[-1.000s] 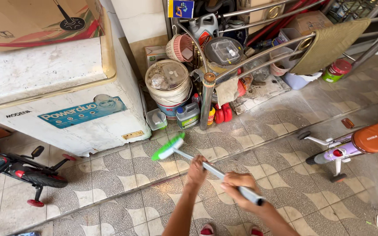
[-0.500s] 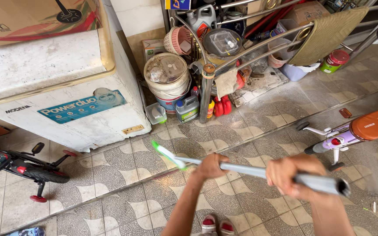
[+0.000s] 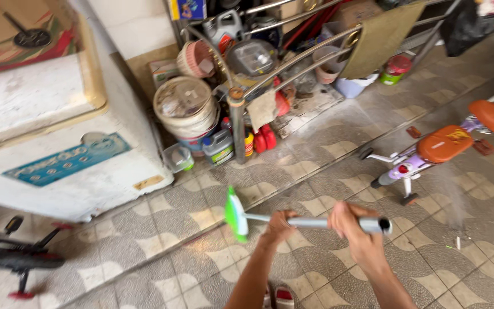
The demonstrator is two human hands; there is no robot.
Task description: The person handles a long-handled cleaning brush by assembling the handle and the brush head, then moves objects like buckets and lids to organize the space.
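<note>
Two hands hold one broom (image 3: pixel 301 220) tight over the tiled floor (image 3: pixel 327 154). The left hand (image 3: pixel 281 224) grips the grey stick near the green head, and the right hand (image 3: pixel 354 223) grips near its end. A small bike (image 3: pixel 430 151) stands far right.

Broom head (image 3: pixel 235 214): showing green and white
Handle (image 3: pixel 310 222): showing grey
Floor tiles (image 3: pixel 327 154): showing grey-and-cream wave pattern
Tricycle seat (image 3: pixel 445 143): showing orange

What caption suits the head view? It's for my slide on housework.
Both hands, left hand and right hand, grip a green-headed broom over the tiled floor.
</note>
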